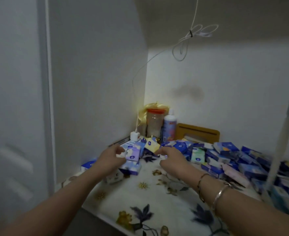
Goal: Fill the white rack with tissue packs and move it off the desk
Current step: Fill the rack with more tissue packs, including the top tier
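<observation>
Your worktop (pixel 145 198) wears a floral cover in a white-walled corner; pack labels blur. Your left hand (pixel 109 160) grips a lilac tissue pack (pixel 132 155); your right hand (pixel 172 160) hovers curled, its grip empty.

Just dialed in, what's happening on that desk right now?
A person is reaching both arms toward a heap of tissue packs spread over the floral-covered desk. The left hand is at a lilac pack near the wall corner; whether it grips it yet is unclear from the blur. The right hand hovers beside it with curled fingers and holds nothing visible. The white rack stands at the right edge, with packs visible at its base.
</observation>
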Action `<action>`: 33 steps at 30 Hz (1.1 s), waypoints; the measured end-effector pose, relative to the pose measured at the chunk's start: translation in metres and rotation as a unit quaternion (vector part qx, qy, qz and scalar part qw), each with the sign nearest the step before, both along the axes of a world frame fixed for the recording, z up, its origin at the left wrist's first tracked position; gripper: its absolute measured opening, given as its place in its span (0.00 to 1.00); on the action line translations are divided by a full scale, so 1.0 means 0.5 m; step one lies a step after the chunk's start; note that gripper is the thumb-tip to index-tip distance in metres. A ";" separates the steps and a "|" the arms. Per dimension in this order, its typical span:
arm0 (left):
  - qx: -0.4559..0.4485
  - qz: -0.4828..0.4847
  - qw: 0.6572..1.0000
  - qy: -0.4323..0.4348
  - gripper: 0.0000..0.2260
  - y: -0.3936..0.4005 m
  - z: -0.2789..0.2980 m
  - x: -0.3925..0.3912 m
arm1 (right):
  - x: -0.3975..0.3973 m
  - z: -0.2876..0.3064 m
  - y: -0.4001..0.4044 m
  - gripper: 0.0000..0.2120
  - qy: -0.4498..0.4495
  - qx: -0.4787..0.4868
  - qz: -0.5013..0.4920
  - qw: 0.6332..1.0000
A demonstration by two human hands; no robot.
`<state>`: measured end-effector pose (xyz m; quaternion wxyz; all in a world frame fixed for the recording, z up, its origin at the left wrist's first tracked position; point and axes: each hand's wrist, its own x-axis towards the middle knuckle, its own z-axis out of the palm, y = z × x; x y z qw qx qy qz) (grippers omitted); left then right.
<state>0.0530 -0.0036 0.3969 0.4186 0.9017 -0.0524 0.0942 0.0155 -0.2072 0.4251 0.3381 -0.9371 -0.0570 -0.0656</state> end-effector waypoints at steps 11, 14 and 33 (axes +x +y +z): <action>0.273 0.034 0.961 -0.042 0.38 -0.043 -0.096 0.084 | 0.183 -0.099 0.074 0.17 -0.008 0.096 0.059 0.994; 0.246 0.055 0.964 -0.081 0.40 -0.044 -0.110 0.089 | 0.223 -0.108 0.097 0.20 0.003 0.108 0.046 0.993; 0.194 0.053 0.968 -0.154 0.36 -0.047 -0.116 0.096 | 0.286 -0.091 0.077 0.30 0.002 0.292 -0.033 0.956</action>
